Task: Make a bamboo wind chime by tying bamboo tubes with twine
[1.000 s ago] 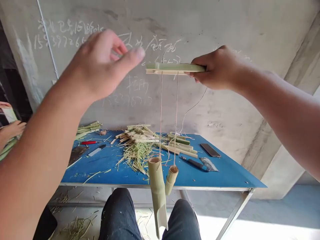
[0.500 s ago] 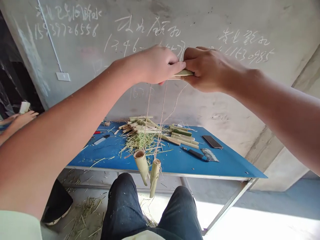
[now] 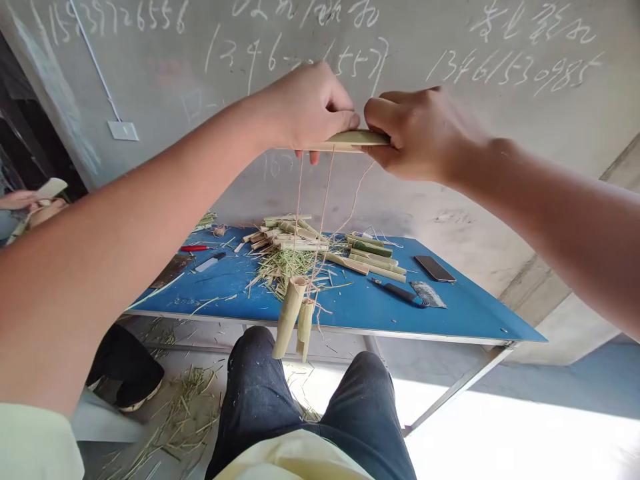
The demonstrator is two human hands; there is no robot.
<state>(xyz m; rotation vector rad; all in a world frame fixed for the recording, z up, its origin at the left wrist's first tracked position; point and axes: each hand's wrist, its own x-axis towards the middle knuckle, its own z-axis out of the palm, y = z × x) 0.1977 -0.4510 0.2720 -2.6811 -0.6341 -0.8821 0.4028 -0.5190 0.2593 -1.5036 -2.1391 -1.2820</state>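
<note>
Both hands are raised in front of the wall, holding a flat green bamboo slat level between them. My left hand is closed on its left end, and my right hand is closed on its right end. Thin strings run down from the slat. Two short bamboo tubes hang side by side on them, just above my knees and in front of the table's near edge. A loose string end curls off to the right.
A blue table carries a pile of bamboo pieces and shavings, a phone, a cleaver, a red-handled tool and a utility knife. Another person's hand shows far left. Shavings litter the floor.
My left hand came in from the air and closed on the slat's left end. The hanging tubes swung together, and the view tilted down a little.
</note>
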